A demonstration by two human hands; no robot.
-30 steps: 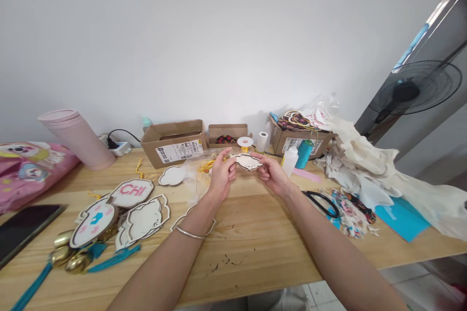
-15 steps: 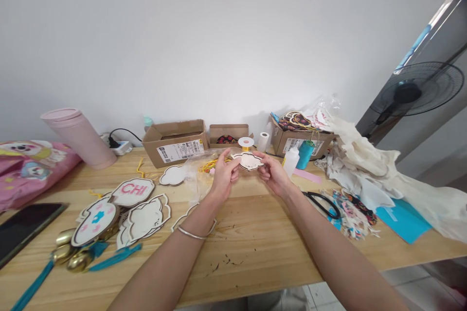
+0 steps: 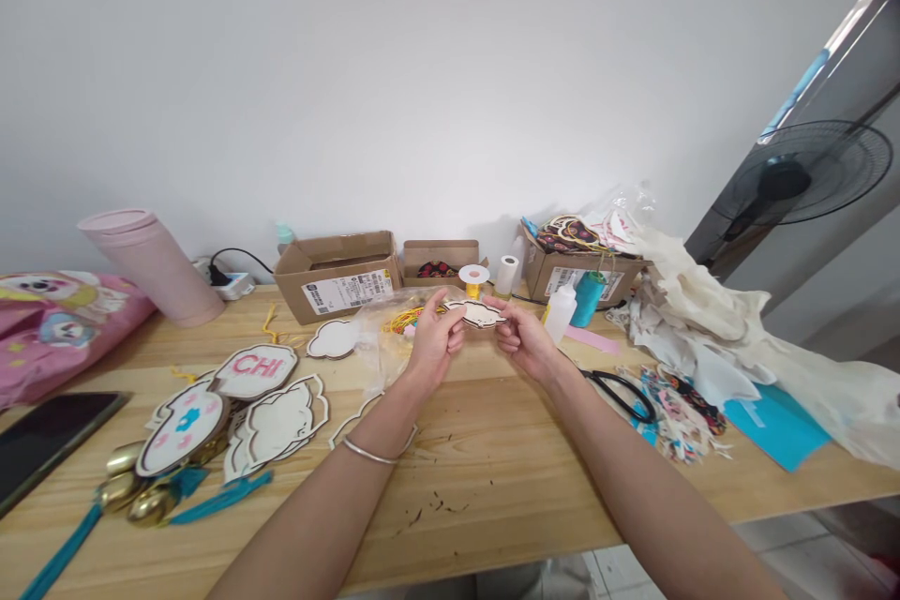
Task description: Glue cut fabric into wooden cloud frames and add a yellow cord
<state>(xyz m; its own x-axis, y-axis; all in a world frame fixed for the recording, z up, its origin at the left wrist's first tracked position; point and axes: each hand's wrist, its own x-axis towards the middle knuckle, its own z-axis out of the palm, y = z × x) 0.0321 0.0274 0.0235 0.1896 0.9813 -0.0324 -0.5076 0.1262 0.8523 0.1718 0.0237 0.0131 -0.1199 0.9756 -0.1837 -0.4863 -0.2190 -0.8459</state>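
Between my two hands, above the middle of the table, is a small white cloud-shaped plaque (image 3: 479, 314) with a dark scalloped edge and dark specks on its face. My left hand (image 3: 439, 337) grips its left end, thumb on top. At the right end, the fingers of my right hand (image 3: 524, 337) pinch it. Just behind it stands a spool of yellow thread (image 3: 473, 278). Left of my hands lie a clear plastic bag (image 3: 380, 342) with yellow cords and another blank cloud plaque (image 3: 333, 338). A white squeeze bottle (image 3: 561, 314) stands beside my right hand.
Cardboard boxes (image 3: 337, 274) line the wall. To the left are decorated plaques (image 3: 254, 369), brass bells (image 3: 153, 502), a phone (image 3: 52, 441) and a pink tumbler (image 3: 156, 267). Black-handled scissors (image 3: 622, 394), fabric scraps (image 3: 679, 412), teal thread (image 3: 589, 298) and white cloth (image 3: 745, 328) lie right.
The plaque has tipped to a flatter angle and dropped slightly, so its face looks narrower. Both hands keep their hold on it.
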